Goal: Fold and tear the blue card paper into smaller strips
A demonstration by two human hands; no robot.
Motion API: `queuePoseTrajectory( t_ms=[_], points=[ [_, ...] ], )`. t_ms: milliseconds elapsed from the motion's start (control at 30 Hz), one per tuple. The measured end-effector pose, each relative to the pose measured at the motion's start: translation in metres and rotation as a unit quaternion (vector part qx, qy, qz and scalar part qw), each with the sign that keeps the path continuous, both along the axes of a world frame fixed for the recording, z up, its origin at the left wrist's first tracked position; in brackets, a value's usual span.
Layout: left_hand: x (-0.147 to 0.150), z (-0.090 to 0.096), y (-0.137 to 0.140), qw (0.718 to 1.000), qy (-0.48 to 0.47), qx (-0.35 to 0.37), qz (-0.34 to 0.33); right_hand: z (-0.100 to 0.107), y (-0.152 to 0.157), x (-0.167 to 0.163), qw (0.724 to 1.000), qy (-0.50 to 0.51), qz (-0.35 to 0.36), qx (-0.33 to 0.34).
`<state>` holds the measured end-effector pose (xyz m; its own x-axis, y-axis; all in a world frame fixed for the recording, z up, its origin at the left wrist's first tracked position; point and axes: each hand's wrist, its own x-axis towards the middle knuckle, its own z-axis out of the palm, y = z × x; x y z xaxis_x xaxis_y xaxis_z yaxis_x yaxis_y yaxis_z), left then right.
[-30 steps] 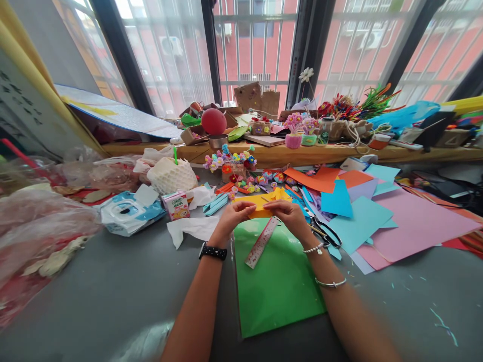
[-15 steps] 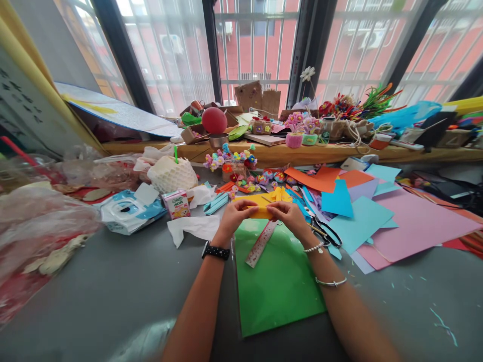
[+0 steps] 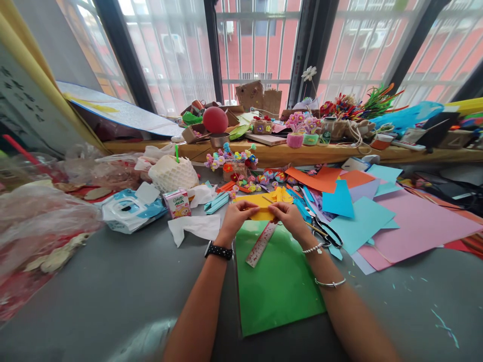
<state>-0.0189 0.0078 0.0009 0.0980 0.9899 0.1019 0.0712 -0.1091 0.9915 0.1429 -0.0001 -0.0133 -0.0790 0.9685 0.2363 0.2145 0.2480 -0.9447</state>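
Observation:
Between my two hands is a yellow strip of paper, stretched level above the far edge of a green sheet. My left hand pinches its left end between thumb and fingers. At the right end, my right hand pinches it the same way. Just below lies a clear ruler with red marks, slanted on the green sheet. Behind my fingers are more yellow paper pieces. Black-handled scissors rest to the right of my right hand.
Right of the scissors are turquoise paper and pink paper. A small carton, white tissue and a wipes pack lie to the left. Colourful small flowers stand behind, before a crowded ledge.
The yellow strip has tilted and shows more of its flat face below my fingers. Both hands keep their pinch; the whole view has shifted very slightly.

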Motion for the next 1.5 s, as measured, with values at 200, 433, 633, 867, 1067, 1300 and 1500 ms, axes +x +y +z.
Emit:
queuePoseTrajectory(
  t_ms=[200, 433, 633, 867, 1067, 1300, 1500],
  points=[
    [0.002, -0.002, 0.0, 1.0, -0.008, -0.007, -0.01, 0.001, -0.001, -0.002, 1.0, -0.018, -0.009, 0.021],
    [0.003, -0.004, 0.0, 1.0, -0.004, 0.003, -0.014, 0.0, -0.001, -0.001, 1.0, 0.0, 0.002, 0.007],
    [0.003, 0.002, -0.003, 0.994, 0.07, 0.055, -0.062, -0.001, -0.001, 0.0, 1.0, 0.011, 0.014, -0.001],
    [0.003, 0.004, -0.003, 0.992, 0.106, 0.066, -0.029, 0.002, -0.002, 0.002, 1.0, 0.015, 0.01, -0.005],
    [0.0, 0.004, -0.002, 0.996, 0.076, 0.023, -0.03, 0.0, 0.001, 0.005, 0.998, 0.059, 0.008, -0.034],
    [-0.001, 0.005, -0.002, 0.997, 0.076, 0.007, -0.009, 0.003, 0.0, 0.003, 0.996, 0.067, -0.022, -0.049],
    [-0.005, 0.0, 0.002, 0.996, 0.068, 0.002, -0.06, 0.002, -0.001, 0.003, 0.997, 0.06, -0.027, -0.035]
  ],
)
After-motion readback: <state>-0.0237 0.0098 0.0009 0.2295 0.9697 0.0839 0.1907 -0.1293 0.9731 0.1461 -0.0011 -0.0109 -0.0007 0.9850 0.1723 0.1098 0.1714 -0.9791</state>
